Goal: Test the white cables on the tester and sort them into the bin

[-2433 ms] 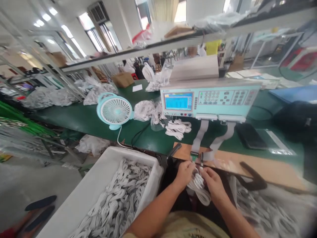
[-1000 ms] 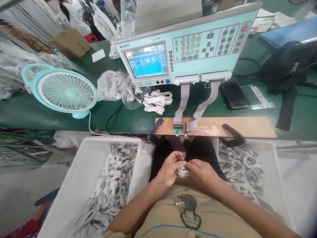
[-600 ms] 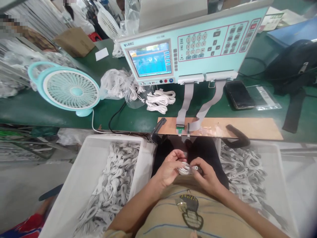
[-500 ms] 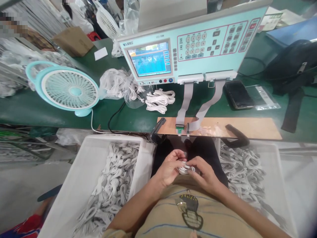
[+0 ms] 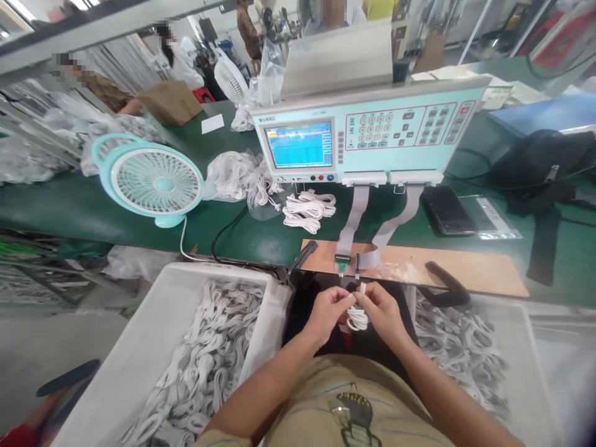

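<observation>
A coiled white cable hangs below my fingers, in front of the bench edge. My right hand is closed, pinching the cable near a white plug that points up toward the bench. My left hand is closed at the coil's left side, thumb and fingertips on a cable end partly hidden by them. Just beyond my fingertips, a small green circuit board and a dark connector stick out over the edge of a wooden board, each on a grey ribbon cable.
A tester with a screen stands on the green bench. Left of it is a turquoise fan; bundled cables lie in front. White bins of coiled cables flank my lap. A black phone lies to the right. People are in the background.
My hands have moved forward toward the bench edge with the cable. A white plug now stands up from my right fingers, and the coil hangs lower. The head view has tilted up.
</observation>
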Demonstrator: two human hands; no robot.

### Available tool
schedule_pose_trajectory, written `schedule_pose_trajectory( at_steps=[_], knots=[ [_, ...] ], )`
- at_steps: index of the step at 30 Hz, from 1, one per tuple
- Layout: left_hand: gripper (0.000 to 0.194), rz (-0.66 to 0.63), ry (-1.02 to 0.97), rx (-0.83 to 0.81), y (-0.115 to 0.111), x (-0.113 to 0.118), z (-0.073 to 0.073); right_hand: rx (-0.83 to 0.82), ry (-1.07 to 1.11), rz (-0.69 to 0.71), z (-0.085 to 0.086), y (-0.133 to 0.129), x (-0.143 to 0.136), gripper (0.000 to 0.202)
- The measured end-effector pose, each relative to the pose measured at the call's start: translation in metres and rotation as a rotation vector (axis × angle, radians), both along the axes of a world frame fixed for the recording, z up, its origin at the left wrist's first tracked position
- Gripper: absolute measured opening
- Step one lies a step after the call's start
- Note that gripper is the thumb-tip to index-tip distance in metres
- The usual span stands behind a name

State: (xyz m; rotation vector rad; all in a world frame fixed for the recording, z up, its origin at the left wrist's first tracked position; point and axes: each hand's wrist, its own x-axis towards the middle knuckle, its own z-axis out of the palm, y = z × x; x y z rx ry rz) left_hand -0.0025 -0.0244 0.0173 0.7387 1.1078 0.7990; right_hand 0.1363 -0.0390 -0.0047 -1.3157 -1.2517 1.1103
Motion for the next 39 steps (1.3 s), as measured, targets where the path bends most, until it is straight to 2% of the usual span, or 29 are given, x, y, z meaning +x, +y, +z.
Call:
schedule_pose_trajectory(
  at_steps=[4, 8, 10, 14, 16, 17, 19, 23, 39],
  knots=[
    [0.029, 0.128, -0.031, 0.022, -0.006, 0.007, -0.012, -0.117, 0.115, -0.001, 0.0, 0.007, -0.004, 0.031],
    [0.032, 0.103, -0.038, 0.021, -0.006, 0.005, -0.018, -0.171, 0.144, -0.029, 0.006, 0.011, -0.006, 0.034],
    [0.033, 0.035, 0.007, 0.04, -0.001, -0.001, -0.018, -0.182, 0.177, -0.035, 0.008, 0.012, -0.007, 0.034],
    [0.032, -0.261, 0.148, 0.19, 0.014, -0.017, -0.013, -0.273, 0.35, -0.022, 0.01, 0.013, -0.009, 0.035],
    [0.031, -0.339, 0.18, 0.283, 0.02, -0.023, -0.01, -0.309, 0.415, -0.043, 0.01, 0.014, -0.012, 0.034],
    [0.03, -0.324, 0.178, 0.326, 0.023, -0.024, -0.008, -0.31, 0.428, -0.057, 0.01, 0.014, -0.013, 0.033],
    [0.029, -0.217, 0.148, 0.375, 0.025, -0.022, -0.007, -0.297, 0.432, -0.083, 0.008, 0.015, -0.015, 0.032],
    [0.031, -0.027, 0.072, 0.306, 0.022, -0.014, -0.009, -0.288, 0.419, -0.127, 0.006, 0.017, -0.018, 0.034],
    [0.033, 0.17, 0.004, 0.233, 0.018, 0.001, -0.014, -0.242, 0.355, -0.068, 0.009, 0.02, -0.011, 0.03]
  ],
)
